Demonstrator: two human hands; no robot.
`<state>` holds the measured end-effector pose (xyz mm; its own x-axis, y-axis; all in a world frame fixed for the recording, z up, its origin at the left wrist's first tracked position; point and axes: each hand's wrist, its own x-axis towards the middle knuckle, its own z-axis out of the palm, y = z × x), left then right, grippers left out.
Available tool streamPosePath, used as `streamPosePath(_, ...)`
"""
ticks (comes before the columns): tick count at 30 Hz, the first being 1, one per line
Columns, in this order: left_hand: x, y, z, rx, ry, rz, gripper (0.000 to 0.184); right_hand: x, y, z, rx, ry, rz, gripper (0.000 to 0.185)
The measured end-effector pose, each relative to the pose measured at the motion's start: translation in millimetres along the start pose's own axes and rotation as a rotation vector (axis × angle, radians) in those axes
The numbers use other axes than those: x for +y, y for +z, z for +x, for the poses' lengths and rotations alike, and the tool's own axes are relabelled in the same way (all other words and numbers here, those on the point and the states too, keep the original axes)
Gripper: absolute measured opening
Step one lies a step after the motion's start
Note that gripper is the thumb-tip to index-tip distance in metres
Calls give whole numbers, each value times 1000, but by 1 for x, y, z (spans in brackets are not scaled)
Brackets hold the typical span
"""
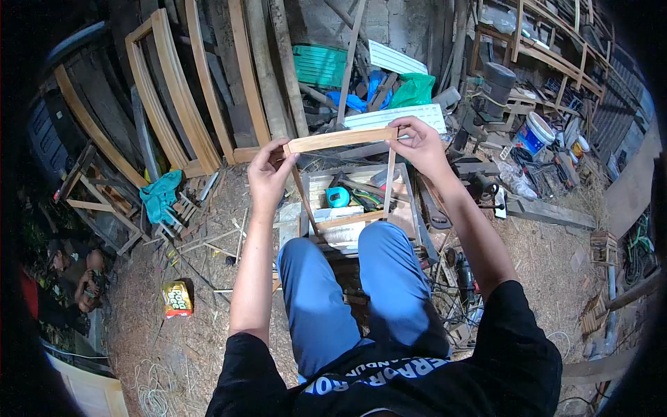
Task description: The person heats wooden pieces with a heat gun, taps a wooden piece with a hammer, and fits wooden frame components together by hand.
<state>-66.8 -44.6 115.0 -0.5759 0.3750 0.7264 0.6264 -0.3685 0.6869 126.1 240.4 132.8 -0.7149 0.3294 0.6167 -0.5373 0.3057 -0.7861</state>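
Observation:
A small rectangular wooden frame (340, 140) is held up in front of me, its wide rail uppermost and two thin sides running down to a lower rail near my knees. My left hand (269, 169) pinches its upper left corner between thumb and fingers. At the upper right corner, my right hand (419, 147) grips it the same way. Through the frame's opening I see a wooden toolbox (411, 208) with a teal tape measure (338, 197) and several hand tools inside. Whether the lower rail rests on my legs I cannot tell.
Tall wooden door frames (177, 90) lean at the back left. A teal cloth (161, 197) hangs over scrap wood. On the ground lies a snack packet (177, 299). A white bucket (535, 132) stands at right. At the far left another person's hand (87, 283) shows.

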Motion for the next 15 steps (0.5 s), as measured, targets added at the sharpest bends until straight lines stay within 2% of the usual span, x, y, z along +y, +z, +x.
streamPosePath(15, -3, 7, 3, -5, 5, 5, 35, 0, -13, -4, -5, 41, 18, 20)
